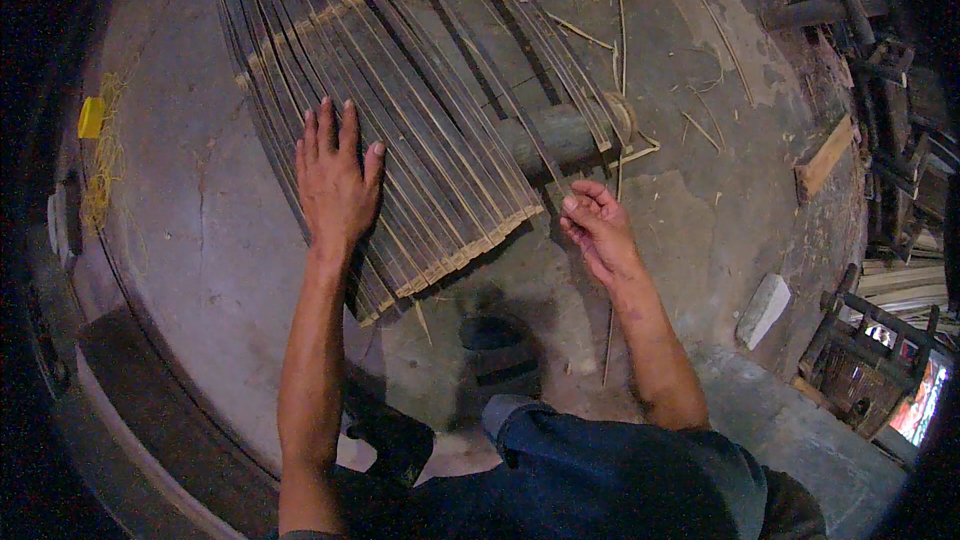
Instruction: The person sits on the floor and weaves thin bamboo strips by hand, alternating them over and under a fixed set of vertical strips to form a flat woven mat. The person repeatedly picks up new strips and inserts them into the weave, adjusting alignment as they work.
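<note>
**Hands on a mat of bamboo strips, seen from the head camera**

In the head view, a mat of long bamboo strips [420, 120] lies on a grey concrete floor [200, 230] and fans out from the top of the picture down toward the middle. Its near edge runs in a slant, with the pale cut ends of the strips lined up side by side. A few crosswise strips are woven through it near the upper left. The right part of the mat rests over a round log [555, 135] that lifts it off the floor.

The left hand [335, 180] lies flat on the left part of the mat, palm down, fingers spread and pointing away from the person, pressing on the strips. It grips nothing.

The right hand [597, 225] is just beside the near right corner of the mat, palm turned up and fingers loosely curled. A single thin strip [612, 270] runs past the hand from above the log down to the floor below the wrist; whether the fingers pinch it or only touch it I cannot tell.

Loose slivers and shavings [700, 125] lie scattered on the floor to the right. A short wooden block [825, 155] lies near the right rim, and a pale flat stone [763, 310] lies lower down. A small yellow thing [91, 117] sits at the far left edge. The person's knee in blue trousers [610, 460] fills the bottom, with a dark shoe [495, 340] on the floor below the mat
</note>
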Demonstrator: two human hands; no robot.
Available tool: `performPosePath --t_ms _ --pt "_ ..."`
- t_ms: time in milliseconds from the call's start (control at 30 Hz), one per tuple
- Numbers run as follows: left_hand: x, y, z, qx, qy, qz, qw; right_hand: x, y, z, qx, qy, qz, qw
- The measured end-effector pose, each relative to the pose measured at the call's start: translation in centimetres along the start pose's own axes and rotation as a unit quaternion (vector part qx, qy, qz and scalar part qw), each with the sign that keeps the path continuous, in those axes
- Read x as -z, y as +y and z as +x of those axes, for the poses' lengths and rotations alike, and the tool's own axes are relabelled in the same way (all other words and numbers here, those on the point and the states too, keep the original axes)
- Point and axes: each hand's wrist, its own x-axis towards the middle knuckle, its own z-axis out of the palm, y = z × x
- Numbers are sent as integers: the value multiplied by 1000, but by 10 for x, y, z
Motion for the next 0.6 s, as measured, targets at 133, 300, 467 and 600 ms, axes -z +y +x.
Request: performPosePath --t_ms 133,300,467,600 --pt "2 -2 -2 -12 -14 28 999 -22 -12 -15 56 -63 -22 996" --pt "0 -3 2 -54 -49 18 997 -44 15 -48 -11 -128 -7 992" --pt "0 -3 1 -58 -29 -12 998 -74 51 -56 -78 -61 -4 995" --pt "2 -4 0 -56 -39 -2 998 -77 56 -55 -81 -66 -28 994"
